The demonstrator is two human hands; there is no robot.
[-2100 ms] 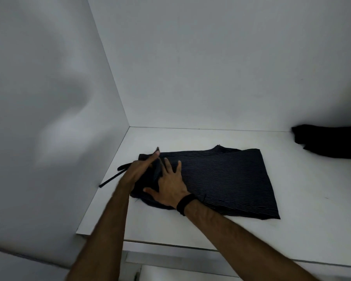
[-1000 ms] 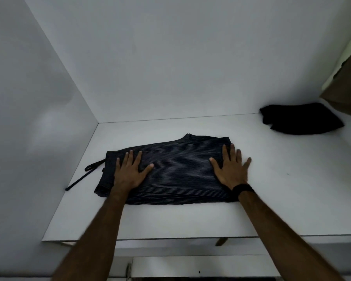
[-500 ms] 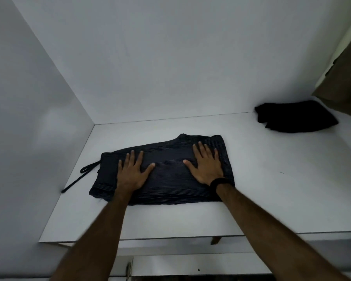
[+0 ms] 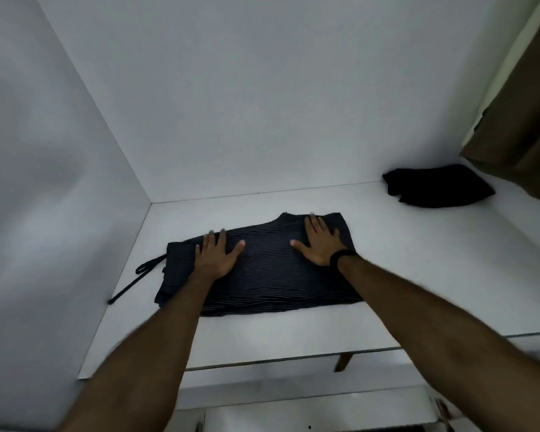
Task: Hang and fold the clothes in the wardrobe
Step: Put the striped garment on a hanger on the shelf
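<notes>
1. Head view: a folded dark pinstriped garment (image 4: 271,272) lies flat on the white wardrobe shelf (image 4: 418,275), towards the left corner, with its long axis running left to right across the shelf.
2. Head view, hands: the left hand (image 4: 215,257) rests palm down on the left part of the cloth, fingers (image 4: 214,240) straight and slightly spread, gripping nothing. The right hand (image 4: 320,244), with a black wristband (image 4: 341,257), lies palm down on the right part, its fingers straight, close together and reaching the far edge; the thumb points inward.
3. Head view, key relation: the garment sits directly under both palms, each hand near its own end, so the next fold probably turns on that left-right axis. Bringing one end over the other looks likeliest, and neither hand is clearly better placed.
4. Head view, loose parts: a drawstring (image 4: 137,279) trails off the left end towards the side wall and could want tucking in.
5. Head view, surroundings: a crumpled black garment (image 4: 436,187) lies well apart at the far right, beside hanging brown fabric (image 4: 524,104).
</notes>
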